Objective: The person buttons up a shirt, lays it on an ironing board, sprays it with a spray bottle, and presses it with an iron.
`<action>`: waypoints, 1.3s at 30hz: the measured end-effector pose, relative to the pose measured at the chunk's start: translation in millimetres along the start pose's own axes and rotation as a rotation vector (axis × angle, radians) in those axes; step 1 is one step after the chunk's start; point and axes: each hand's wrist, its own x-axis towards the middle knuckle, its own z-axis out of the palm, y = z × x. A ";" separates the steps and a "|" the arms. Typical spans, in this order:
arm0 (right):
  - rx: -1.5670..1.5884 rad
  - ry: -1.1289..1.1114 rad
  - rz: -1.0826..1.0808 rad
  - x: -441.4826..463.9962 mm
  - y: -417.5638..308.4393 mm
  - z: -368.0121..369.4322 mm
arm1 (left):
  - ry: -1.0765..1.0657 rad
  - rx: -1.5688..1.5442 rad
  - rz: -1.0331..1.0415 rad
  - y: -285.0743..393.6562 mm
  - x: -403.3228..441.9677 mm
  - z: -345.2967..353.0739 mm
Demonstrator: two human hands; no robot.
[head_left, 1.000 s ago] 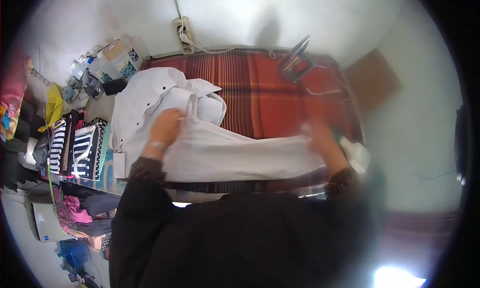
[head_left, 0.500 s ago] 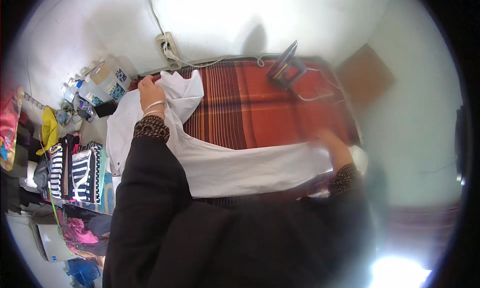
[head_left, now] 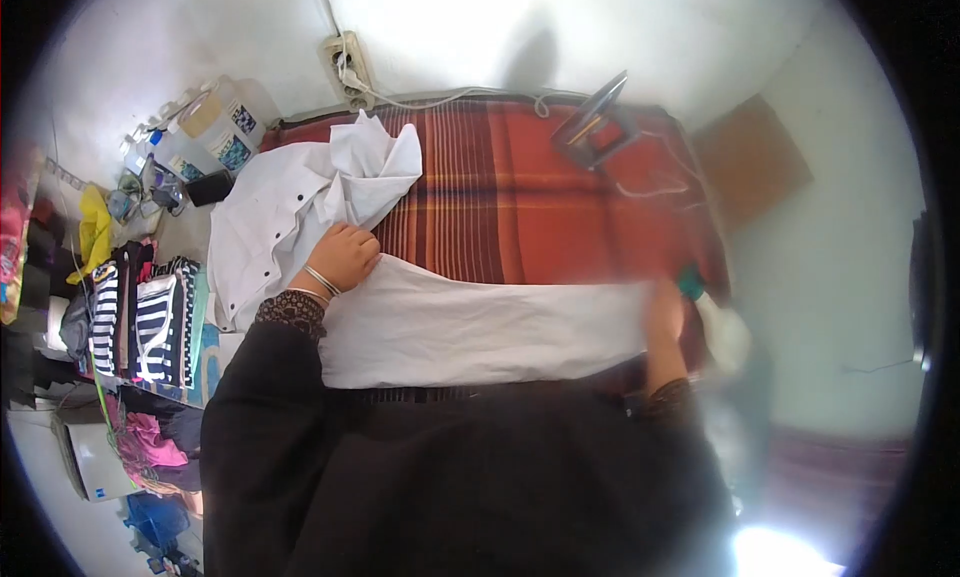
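A white shirt [head_left: 480, 322] with dark snaps lies on a striped red-brown blanket [head_left: 590, 212], one sleeve stretched out to the right. My left hand [head_left: 347, 257] is closed on the sleeve's upper edge near the shirt body. At the far end of the sleeve is my right hand [head_left: 665, 322], its fingers hazy; they appear closed around the cuff end. Just right of that hand stands a white spray bottle [head_left: 722, 332] with a green head, also blurred. The shirt's other sleeve and collar area lie bunched at the upper left.
An iron [head_left: 595, 127] rests on its heel at the back right, its cord trailing. A power strip [head_left: 350, 72] hangs on the wall. Plastic jugs [head_left: 215, 127], a phone [head_left: 210, 188] and folded striped clothes [head_left: 155, 322] are on the left.
My left hand has come down from the bunched upper part of the shirt to the sleeve's upper edge. The sleeve lies flatter, and the spray bottle's green head now shows beside my right hand.
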 end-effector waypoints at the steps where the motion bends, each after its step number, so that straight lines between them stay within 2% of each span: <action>1: -0.057 0.040 0.117 -6.0 -19.5 -5.5 | 0.006 0.000 0.006 -0.8 3.9 0.5; 2: -0.113 0.076 0.237 -10.5 -29.9 -10.2 | 0.022 -0.049 -0.098 -2.0 6.1 0.9; 3: -0.132 0.139 0.198 -13.1 -26.5 -13.3 | 0.031 -0.101 -0.202 -0.7 8.4 -0.1; 7: -0.085 0.122 0.214 -7.1 -8.2 -19.0 | -0.014 -0.069 -0.208 -2.5 36.0 -0.9; 9: -0.109 0.103 0.218 -1.5 -5.5 -14.9 | -0.093 -0.046 -0.286 -1.6 55.2 14.9; 14: -0.212 0.044 0.220 5.1 -7.5 -16.6 | -0.045 -0.031 -0.339 -9.6 77.0 58.4; 17: -0.238 0.007 0.181 2.5 1.0 -6.8 | 0.046 0.073 -0.334 0.6 77.4 60.6; 19: -0.280 -0.093 0.262 9.4 -15.7 -23.3 | 0.215 0.179 -0.333 8.8 79.5 51.4; 20: -0.276 -0.083 0.259 11.6 -25.5 -36.2 | 0.223 0.187 -0.335 14.8 79.3 41.9; 22: -0.334 0.007 0.209 11.1 -48.1 -56.5 | 0.434 0.000 -0.266 40.5 62.6 9.6; 23: -0.326 0.011 0.203 9.2 -56.0 -55.9 | 0.450 -0.129 -0.303 49.1 47.7 1.1; 24: -0.149 0.078 0.109 5.4 -63.5 -54.1 | 0.460 -0.258 -0.342 59.6 28.3 -5.8; 25: 0.029 0.139 0.017 1.8 -72.8 -51.2 | 0.286 -0.342 -0.522 71.8 2.5 -14.8; 26: 0.078 0.094 -0.079 1.4 -88.1 -43.3 | 0.106 -0.424 -0.699 82.3 -27.9 -21.0; 27: 0.126 0.048 -0.177 3.3 -105.2 -30.1 | -0.152 -0.517 -0.726 83.7 -63.9 -16.1; 28: 0.188 0.047 -0.322 5.9 -119.1 -5.0 | -0.305 -0.915 -0.882 85.8 -100.7 -4.1; 29: 0.308 -0.006 -0.429 7.1 -152.6 -19.7 | -0.450 -1.237 -1.106 88.0 -137.6 7.9; 30: 0.420 -0.059 -0.471 8.0 -181.1 -17.8 | -0.437 -1.888 -1.432 93.1 -163.3 14.7; 31: 0.533 -0.114 -0.515 9.2 -205.9 -16.3 | -0.415 -1.883 -1.450 102.8 -169.3 7.4; 32: 0.547 -0.116 -0.534 12.6 -227.6 -7.4 | -0.109 -1.983 -1.597 117.7 -168.0 -1.4; 33: 0.576 -0.151 -0.664 15.9 -247.3 8.5 | 0.224 -2.057 -1.722 130.3 -166.6 -7.0; 34: 0.601 -0.184 -0.795 16.7 -261.2 17.2 | 0.252 -2.051 -1.730 135.9 -168.4 2.6; 35: 0.609 -0.182 -0.813 14.2 -268.4 22.9 | 0.483 -1.926 -1.329 137.9 -171.1 22.6; 37: 0.326 -0.144 -0.770 8.5 -281.8 25.9 | 0.678 -1.743 -0.944 140.9 -160.6 26.5; 39: 0.312 -0.189 -0.751 7.3 -281.7 23.2 | 1.093 -1.974 -1.514 126.6 -137.5 27.2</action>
